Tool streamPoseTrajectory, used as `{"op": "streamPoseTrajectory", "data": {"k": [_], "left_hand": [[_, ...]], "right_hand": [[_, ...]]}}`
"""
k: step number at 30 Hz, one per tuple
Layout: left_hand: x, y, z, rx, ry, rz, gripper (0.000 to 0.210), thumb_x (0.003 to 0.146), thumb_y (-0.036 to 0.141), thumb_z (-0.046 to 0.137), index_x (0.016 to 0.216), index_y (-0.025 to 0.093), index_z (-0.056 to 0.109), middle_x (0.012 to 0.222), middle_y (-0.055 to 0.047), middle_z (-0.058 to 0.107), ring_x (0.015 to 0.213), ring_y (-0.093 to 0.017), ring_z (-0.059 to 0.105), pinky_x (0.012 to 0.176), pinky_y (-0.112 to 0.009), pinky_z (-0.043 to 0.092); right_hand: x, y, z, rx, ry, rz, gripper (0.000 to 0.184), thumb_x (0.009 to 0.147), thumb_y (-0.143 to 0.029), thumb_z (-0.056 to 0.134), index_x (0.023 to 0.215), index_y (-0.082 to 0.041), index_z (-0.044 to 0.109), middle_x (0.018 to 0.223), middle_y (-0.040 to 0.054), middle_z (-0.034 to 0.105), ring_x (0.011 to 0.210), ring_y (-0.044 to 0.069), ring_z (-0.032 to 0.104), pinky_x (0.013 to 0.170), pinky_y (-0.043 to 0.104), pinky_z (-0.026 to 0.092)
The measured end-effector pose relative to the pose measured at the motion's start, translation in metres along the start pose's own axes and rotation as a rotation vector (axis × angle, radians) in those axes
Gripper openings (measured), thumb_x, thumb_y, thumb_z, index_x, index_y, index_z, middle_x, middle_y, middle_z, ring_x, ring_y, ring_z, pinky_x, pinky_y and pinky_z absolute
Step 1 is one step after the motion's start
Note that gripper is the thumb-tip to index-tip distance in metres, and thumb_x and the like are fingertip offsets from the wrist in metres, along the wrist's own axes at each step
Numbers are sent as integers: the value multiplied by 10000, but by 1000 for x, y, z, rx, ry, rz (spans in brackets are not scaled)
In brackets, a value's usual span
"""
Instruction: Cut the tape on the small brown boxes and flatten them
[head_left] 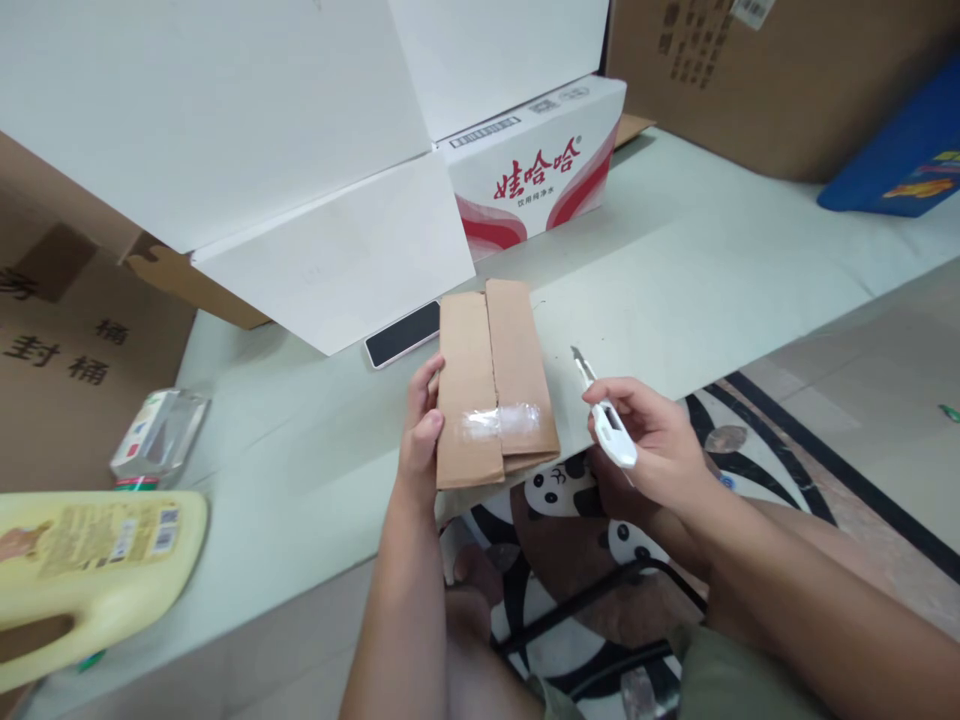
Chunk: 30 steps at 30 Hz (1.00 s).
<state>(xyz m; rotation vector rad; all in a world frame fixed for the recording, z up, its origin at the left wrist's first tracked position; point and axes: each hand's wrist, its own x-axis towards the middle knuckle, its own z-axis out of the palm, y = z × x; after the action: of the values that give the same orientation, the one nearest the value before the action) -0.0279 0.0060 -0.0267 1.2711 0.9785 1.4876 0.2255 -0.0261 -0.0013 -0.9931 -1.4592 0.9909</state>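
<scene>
A small brown cardboard box [469,370] is tilted up at the table's front edge, its flaps meeting along a middle seam. Clear tape [499,421] crosses that seam near the lower end. My left hand [421,425] grips the box by its left side, the thumb on the near face. To the right of the box, and apart from it, my right hand [649,432] is closed around a white utility knife [613,432]. Its blade is out and points up and away from me.
A phone [405,334] lies behind the box on the pale table [300,440]. White boxes [337,260] and a red-and-white water carton [536,180] stand at the back. A yellow jug [112,560] and a clear plastic container [161,435] are at left, a blue container [892,160] at far right.
</scene>
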Motion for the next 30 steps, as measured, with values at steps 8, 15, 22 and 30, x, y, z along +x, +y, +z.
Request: {"op": "streamPoseTrajectory", "data": {"k": [8,15,22,30], "left_hand": [[1,-2,1,-5,-7,5,511,793,571,663,1262,371,636,1173,-29,694,1053,-259,643,865,-388,521],[-1,-1,2,16,6,8,505,828,573,635,1284,356,630,1255,-40,674,1142,-269,618,968,-407,491],[-1,-1,1,6,15,3,499,826,548,648,1283,347,640,1232,-41,687,1136,-264,627,926,-389,515],[-1,-1,1,-7,16,-11,504,828,553,647,1290,351,639,1317,-39,658,1244,-282,588,959,-401,519]], "right_hand": [[-7,-3,6,4,-105,-122,97,903,-285,674,907,-246,586,640,-49,558,496,93,427,462,233,350],[-11,-4,11,-73,-51,-214,93,914,-266,665,911,-252,573,659,-43,563,514,103,462,475,240,378],[-11,-8,12,-22,-181,-240,71,945,-262,605,913,-250,543,677,-40,553,499,96,460,455,226,382],[-12,-12,14,-16,-214,-288,134,883,-138,611,897,-248,536,668,-51,556,476,86,430,461,223,388]]}}
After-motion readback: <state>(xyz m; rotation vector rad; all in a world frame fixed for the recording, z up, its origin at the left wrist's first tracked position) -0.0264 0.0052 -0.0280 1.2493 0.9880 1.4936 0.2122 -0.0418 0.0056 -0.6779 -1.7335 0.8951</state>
